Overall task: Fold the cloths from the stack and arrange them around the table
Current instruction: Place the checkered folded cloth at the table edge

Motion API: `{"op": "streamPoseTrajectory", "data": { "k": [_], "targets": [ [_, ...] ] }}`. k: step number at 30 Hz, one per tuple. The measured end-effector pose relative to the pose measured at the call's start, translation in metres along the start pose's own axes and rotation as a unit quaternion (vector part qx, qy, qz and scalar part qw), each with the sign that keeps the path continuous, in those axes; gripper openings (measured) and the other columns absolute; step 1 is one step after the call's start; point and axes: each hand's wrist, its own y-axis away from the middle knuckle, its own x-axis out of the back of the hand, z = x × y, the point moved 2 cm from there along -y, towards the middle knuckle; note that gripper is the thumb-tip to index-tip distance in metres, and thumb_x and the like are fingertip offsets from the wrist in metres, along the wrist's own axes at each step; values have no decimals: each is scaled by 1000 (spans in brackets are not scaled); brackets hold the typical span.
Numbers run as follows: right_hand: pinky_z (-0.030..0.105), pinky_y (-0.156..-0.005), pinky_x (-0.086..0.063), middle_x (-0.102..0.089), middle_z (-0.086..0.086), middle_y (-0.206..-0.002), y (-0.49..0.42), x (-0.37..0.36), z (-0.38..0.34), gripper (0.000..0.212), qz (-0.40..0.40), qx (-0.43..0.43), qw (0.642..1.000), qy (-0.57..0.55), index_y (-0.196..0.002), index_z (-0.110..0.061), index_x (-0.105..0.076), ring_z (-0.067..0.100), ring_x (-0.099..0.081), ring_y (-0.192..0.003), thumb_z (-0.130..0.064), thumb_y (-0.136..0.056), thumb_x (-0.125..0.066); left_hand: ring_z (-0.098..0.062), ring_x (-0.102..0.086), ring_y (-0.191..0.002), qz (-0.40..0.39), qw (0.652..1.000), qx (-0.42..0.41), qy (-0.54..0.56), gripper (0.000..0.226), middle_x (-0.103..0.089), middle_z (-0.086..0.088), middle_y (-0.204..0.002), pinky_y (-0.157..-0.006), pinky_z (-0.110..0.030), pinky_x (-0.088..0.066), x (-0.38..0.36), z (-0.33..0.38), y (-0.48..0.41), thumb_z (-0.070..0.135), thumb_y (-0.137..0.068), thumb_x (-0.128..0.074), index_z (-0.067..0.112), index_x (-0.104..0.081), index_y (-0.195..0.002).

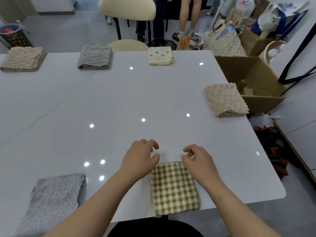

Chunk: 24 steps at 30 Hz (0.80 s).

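Lying folded between left grip [140, 158] and right grip [200, 161], checked cloth [174, 189].

A lived-in home dining room is showing here: cream padded chairs [127, 7] are standing beyond the far edge of the white table [119, 100], cardboard boxes [253, 72] and stuffed bags [224, 43] are crowding the floor off its right side, and a waste bin [12, 37] is sitting past its far-left corner.
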Motion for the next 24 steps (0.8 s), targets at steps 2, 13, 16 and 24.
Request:
{"op": "streamPoseTrajectory", "data": {
  "k": [2, 13, 16, 24],
  "targets": [
    [11, -63, -35, -50, -9, -100, -3, 3, -3, 19, 5, -2, 1000, 1, -107, -23, -58, 2, -48, -77, -22, -89, -53, -12, -43, -105, -9, 1000, -9, 2, 28, -54, 5, -111, -78, -20, -32, 2, 5, -4, 29, -90, -49, 25, -52, -117],
    [20, -77, -36, -51, -10, -102, -26, 44, 26, 16, 9, -12, 999, -37, -104, -21, -58, 8, -48, -88, -21, -89, -54, -13, -44, -114, -35, 999, -26, 7, 28, -54, 4, -120, -90, -23, -38, -23, 54, -26, 26, -91, -47, 23, -53, -118],
    [20, -78, -35, -51, -10, -101, -41, 72, 49, 17, -5, -2, 999, -32, -105, -20, -59, 7, -47, -91, -20, -89, -54, -13, -44, -114, -21, 1000, -10, 16, 28, -54, 4, -119, -91, -23, -38, -44, 82, -42, 27, -90, -48, 23, -54, -117],
    [19, -75, -33, -52, -10, -100, -78, 157, 120, 17, -82, 45, 995, 40, -105, -20, -59, 7, -47, -90, -21, -89, -53, -13, -45, -115, 24, 996, 80, 43, 27, -53, 4, -122, -92, -23, -37, -107, 169, -59, 26, -90, -50, 22, -54, -116]
  ]
}}
